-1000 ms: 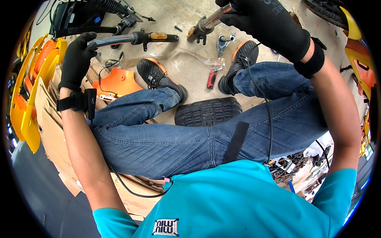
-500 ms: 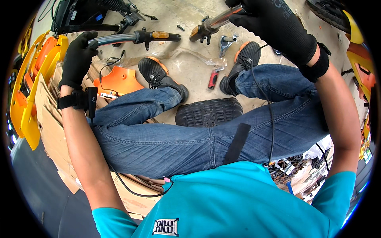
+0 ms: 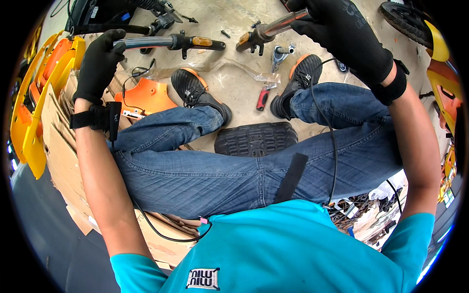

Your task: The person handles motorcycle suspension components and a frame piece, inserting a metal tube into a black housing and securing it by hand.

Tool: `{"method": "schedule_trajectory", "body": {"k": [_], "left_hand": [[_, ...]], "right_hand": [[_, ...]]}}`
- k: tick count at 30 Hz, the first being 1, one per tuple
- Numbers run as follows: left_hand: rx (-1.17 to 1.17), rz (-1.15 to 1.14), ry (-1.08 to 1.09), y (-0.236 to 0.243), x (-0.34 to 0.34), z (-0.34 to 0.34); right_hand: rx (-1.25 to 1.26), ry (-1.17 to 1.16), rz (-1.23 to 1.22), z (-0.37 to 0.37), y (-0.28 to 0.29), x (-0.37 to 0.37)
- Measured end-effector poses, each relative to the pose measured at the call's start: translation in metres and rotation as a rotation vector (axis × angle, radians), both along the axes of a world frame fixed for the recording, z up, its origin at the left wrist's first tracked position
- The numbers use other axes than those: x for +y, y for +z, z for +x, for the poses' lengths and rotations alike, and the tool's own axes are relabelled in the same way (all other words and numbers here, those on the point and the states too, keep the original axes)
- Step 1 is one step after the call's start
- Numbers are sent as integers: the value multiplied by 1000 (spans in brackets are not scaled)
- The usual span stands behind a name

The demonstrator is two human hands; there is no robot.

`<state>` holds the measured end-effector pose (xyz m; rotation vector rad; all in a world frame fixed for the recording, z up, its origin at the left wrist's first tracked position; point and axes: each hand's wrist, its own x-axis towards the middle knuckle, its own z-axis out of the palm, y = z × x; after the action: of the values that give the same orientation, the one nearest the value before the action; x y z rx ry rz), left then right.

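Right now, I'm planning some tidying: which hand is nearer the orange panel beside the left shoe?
Left. In this view, the left hand is up and left of the orange panel; the right hand is farther off, toward the upper right.

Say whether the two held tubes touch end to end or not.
Apart: floor shows between the facing ends of the left tube, in the left hand, and the right tube, in the right hand.

Black gloves [image 3: 349, 44], silver tubes [image 3: 149, 42] with amber reflectors [image 3: 202, 41]
Teal shirt [image 3: 293, 249], faded blue jeans [image 3: 195, 178]; black sneakers [image 3: 193, 94] trimmed orange; black grid-patterned pad [image 3: 256, 139]; red-and-black tool handle [image 3: 263, 100]; orange plastic panel [image 3: 150, 95].
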<state>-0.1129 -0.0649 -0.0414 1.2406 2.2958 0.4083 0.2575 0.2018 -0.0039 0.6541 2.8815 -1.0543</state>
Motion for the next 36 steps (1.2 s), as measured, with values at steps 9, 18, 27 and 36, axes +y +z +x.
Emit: {"method": "schedule_trajectory", "body": {"k": [9,18,27,36], "left_hand": [[97,132,-190,7,9,19],[156,160,-203,59,35,85],[155,179,-235,50,33,79],[115,153,-253,64,44,96]], "right_hand": [[-142,-87,21,-3,2,7],[-83,6,25,24,-40,47],[-93,-9,-59,23,-40,50],[-7,85,-56,5,-36,30]]}}
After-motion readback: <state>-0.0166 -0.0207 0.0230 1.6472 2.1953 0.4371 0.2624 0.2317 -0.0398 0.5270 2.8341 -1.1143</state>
